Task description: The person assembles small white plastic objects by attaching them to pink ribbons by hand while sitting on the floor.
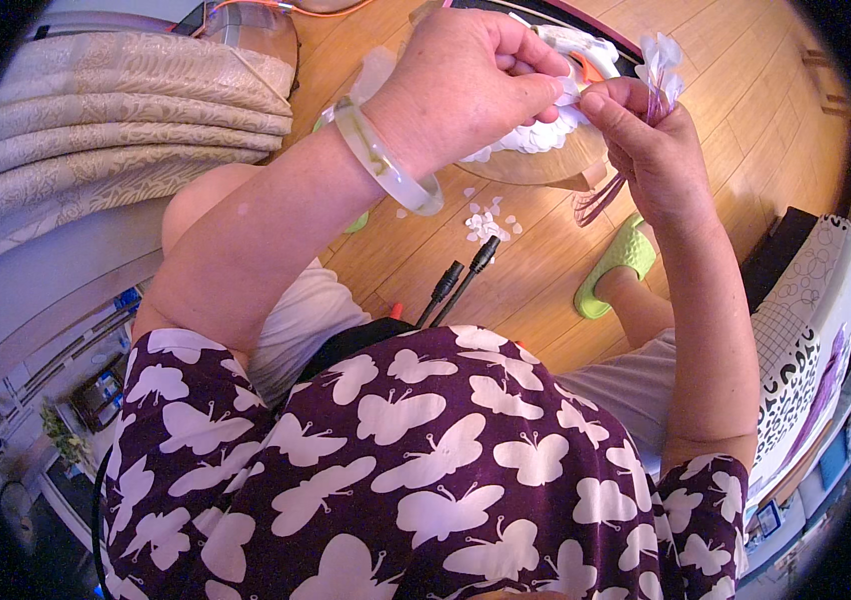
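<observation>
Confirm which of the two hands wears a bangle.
The left hand: a pale translucent bangle circles its wrist. The right hand, holding purple stems, has a bare wrist.

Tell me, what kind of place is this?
Probably a room in a home: a warm brown wooden plank floor, a beige patterned fabric-covered sofa or bed at the left, and a bright green rubber slipper on the person's foot.

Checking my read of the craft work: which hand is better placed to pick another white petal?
Left, probably. The right hand grips the flower stems; the left hand pinches only a petal, above the petal pile.
</observation>
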Motion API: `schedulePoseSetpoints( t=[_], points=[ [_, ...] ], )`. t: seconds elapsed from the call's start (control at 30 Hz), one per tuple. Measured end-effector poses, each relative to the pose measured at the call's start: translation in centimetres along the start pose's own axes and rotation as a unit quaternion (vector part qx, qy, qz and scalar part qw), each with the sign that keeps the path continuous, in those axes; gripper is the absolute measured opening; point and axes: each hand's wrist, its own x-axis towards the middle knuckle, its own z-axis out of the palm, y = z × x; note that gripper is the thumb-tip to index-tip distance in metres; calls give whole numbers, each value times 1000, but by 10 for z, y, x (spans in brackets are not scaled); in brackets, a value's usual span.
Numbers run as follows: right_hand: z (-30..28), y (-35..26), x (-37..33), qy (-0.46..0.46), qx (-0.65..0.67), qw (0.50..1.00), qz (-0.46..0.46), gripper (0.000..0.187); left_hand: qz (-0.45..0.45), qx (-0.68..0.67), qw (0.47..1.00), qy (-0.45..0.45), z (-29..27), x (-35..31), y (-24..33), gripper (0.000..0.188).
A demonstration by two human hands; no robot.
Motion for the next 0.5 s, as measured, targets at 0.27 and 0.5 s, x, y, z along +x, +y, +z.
schedulePoseSetpoints(
  t=[0.27, 0.5],
  points=[
    [2, 3, -1, -3, 11, 1000, -10, 12, -8, -8, 1000, -8, 0, 0, -1, 13],
    [5, 7, -1, -9, 36, 999, -36, 10, -27, -16, 999, -21, -1, 0, -1, 10]
  ],
)
